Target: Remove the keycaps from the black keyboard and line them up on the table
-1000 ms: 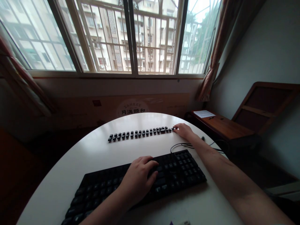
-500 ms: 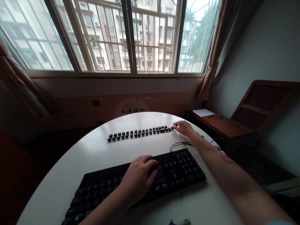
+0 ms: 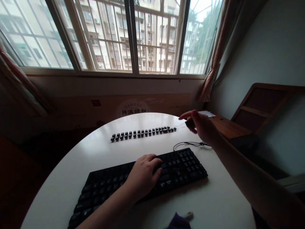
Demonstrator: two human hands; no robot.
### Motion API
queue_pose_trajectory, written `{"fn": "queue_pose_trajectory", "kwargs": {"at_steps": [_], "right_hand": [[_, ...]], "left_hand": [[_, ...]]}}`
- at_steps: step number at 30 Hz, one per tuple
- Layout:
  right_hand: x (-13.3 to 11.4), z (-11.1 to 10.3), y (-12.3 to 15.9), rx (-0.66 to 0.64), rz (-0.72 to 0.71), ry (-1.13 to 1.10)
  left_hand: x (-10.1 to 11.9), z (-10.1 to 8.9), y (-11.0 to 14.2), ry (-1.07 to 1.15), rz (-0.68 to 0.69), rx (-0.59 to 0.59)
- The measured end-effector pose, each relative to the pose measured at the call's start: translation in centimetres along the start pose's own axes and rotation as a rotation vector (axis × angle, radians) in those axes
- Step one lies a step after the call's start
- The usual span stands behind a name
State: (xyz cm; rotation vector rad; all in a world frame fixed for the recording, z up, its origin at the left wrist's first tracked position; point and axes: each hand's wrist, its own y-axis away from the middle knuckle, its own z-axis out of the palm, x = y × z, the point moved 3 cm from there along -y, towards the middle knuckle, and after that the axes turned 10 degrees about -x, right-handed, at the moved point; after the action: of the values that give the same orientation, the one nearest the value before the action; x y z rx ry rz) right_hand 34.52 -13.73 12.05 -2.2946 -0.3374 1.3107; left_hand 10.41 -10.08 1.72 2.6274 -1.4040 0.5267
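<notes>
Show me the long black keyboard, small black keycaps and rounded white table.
Long black keyboard (image 3: 169,173): head view, on its key area.
Small black keycaps (image 3: 142,135): head view, on a middle one.
Rounded white table (image 3: 88,152): head view, on its bare top.

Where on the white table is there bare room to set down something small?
Bare: the white table between the keycap rows and the keyboard, and left of both. Crowded: behind the keyboard's right end, with the cable and right hand nearby.
</notes>
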Motion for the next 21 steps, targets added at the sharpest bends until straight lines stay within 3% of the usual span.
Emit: {"fn": "queue_pose_trajectory", "kwargs": {"at_steps": [3,5,7,9,14,21], "right_hand": [[1.5,1.9,3.7,-0.31,0.193,-0.116],[3.4,2.7,5.3,-0.415,0.299,-0.23],[5.4,3.0,6.1,-0.377,0.338,-0.342],[7.3,3.0,6.3,-0.258,0.339,-0.41],[10.1,2.9,6.8,0.001,0.371,-0.292],[9.5,4.4,7.5,-0.027,0.348,-0.076]], "left_hand": [[-0.1,0.1,-0.1,-0.009,0.005,0.006],[-0.2,0.2,-0.2,-0.013,0.003,0.01],[-0.3,0.3,-0.2,-0.015,0.001,0.013],[-0.3,0.3,-0.2,-0.015,0.001,0.015],[-0.3,0.3,-0.1,-0.009,0.005,0.019],[-0.2,0.2,-0.3,-0.005,0.007,0.017]]}}
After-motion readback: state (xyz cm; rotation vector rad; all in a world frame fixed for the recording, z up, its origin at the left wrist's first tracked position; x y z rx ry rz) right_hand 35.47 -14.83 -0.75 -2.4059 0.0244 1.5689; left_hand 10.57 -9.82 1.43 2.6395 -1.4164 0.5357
